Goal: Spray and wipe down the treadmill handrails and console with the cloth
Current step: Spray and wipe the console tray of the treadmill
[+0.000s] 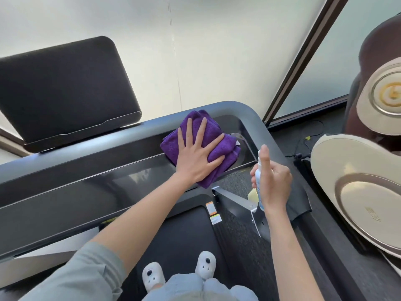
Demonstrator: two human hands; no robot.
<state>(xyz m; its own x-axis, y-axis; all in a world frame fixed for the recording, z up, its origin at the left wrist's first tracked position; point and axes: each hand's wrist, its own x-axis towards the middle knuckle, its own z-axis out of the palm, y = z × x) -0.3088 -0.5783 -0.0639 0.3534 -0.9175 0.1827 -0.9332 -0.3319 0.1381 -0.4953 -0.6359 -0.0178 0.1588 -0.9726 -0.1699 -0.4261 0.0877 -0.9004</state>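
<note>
At far right of console (91, 187): left hand (196, 158), fingers spread flat, pressing cloth (213, 135) for overlapping strokes; right hand (272, 181) gripping spray bottle (258, 183), aimed clear.

Head view, down over treadmill (249, 114)

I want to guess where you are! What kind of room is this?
Probably a home workout corner. The person stands in slippers on a treadmill with a dark screen, and what looks like a massage chair sits beside it.
</note>
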